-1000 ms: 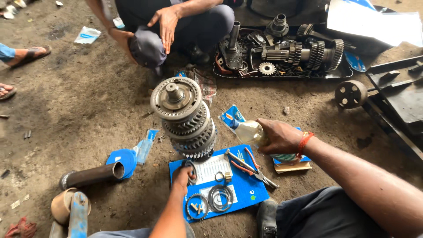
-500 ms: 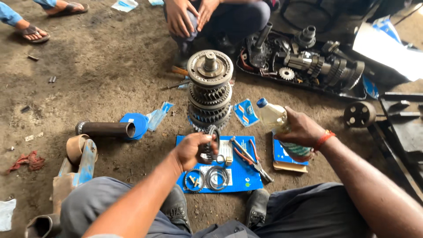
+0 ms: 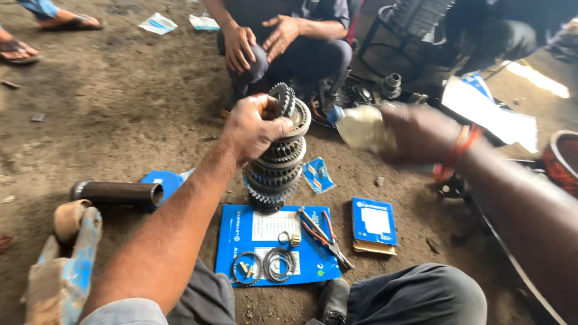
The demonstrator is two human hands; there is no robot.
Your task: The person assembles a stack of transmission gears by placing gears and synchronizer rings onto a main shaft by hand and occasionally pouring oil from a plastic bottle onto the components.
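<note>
My left hand (image 3: 256, 127) grips the top of an upright stack of steel gears on a shaft (image 3: 278, 162), with one toothed gear (image 3: 282, 98) tilted up under my fingers. The stack's foot rests at the top edge of a blue box (image 3: 241, 241) lying flat on the dirt floor. My right hand (image 3: 421, 132) holds a small clear plastic bottle with a blue cap (image 3: 358, 126) up in the air, just right of the stack's top, tipped towards it. The bottle and this hand are blurred.
On the blue box lie rings (image 3: 277, 263), a small bearing cage (image 3: 247, 268) and pliers (image 3: 325, 235). A smaller blue box (image 3: 373, 224) and a blue packet (image 3: 318, 174) lie to the right. A dark steel tube (image 3: 117, 192) lies left. Another person crouches behind the stack (image 3: 283, 36).
My left hand rose from the blue box to the top of the gear stack. My right hand lifted the bottle off the floor towards the stack. The camera moved closer.
</note>
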